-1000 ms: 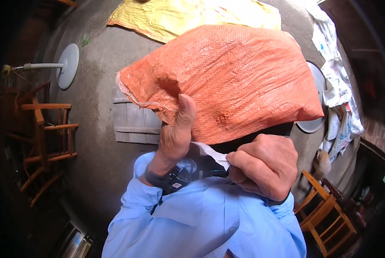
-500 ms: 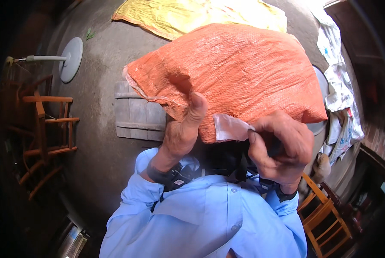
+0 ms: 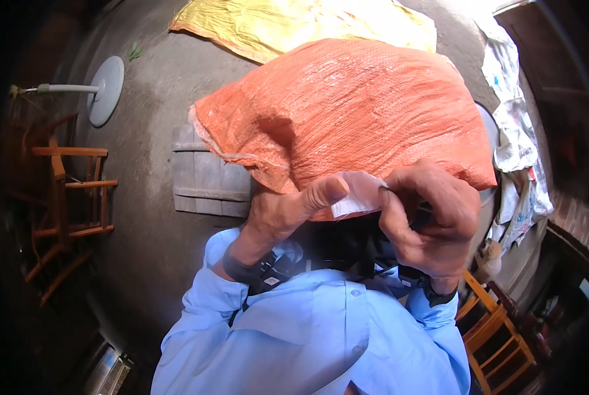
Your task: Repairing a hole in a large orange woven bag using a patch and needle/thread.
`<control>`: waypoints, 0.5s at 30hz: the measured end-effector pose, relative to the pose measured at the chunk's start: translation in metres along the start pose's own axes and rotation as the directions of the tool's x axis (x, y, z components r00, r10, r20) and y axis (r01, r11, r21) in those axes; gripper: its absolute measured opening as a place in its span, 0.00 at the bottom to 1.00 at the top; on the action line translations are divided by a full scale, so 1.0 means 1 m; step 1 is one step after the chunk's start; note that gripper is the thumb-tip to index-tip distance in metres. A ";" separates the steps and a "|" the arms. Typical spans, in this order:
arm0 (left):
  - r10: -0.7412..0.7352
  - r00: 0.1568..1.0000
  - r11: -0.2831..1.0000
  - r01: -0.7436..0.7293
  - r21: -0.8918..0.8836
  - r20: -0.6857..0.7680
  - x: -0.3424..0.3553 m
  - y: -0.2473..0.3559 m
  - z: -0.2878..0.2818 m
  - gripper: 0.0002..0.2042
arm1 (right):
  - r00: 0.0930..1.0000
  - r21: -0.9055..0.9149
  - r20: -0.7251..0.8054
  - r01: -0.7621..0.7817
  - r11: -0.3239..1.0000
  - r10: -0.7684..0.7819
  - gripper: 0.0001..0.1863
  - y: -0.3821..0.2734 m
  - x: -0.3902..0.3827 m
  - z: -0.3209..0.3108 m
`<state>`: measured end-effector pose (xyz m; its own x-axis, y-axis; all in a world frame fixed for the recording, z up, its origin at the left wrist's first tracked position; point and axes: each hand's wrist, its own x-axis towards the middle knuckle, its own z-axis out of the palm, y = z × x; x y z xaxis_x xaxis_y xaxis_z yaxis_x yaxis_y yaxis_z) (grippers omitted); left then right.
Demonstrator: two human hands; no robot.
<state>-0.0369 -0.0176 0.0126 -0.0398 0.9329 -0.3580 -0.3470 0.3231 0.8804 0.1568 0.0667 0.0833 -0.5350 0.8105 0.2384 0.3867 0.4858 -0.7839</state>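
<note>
A bulging orange woven sack (image 3: 354,112) fills the middle of the view, held up close in front of me. My left hand (image 3: 284,210) grips its lower edge, thumb pressed against a small white tag (image 3: 355,197) at the sack's mouth. My right hand (image 3: 426,220) is curled around the same lower edge from the right, fingers pinching the white tag beside the left thumb. Both wrists wear dark bands, and my light blue shirt sleeves rise from the bottom.
On the concrete floor below lie a small wooden board panel (image 3: 205,174), a yellow sheet (image 3: 294,23), a round white stand base (image 3: 105,89) and white cloths (image 3: 515,145) at the right. Wooden chairs stand at the left (image 3: 67,191) and lower right (image 3: 495,336).
The sack has shifted up and right in my hands. My right hand has risen from below the sack to its edge, and both hands now close together on the white tag.
</note>
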 end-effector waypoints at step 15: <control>-0.022 0.999 0.984 0.015 -0.177 -0.035 0.008 0.014 0.024 0.14 | 0.997 0.103 -0.058 -0.048 0.994 0.054 0.07 0.016 -0.007 0.009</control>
<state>-0.0194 -0.0015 0.0300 -0.0648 0.9194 -0.3879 -0.5082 0.3041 0.8058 0.1595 0.0658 0.0640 -0.4689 0.8532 0.2286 0.3324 0.4102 -0.8492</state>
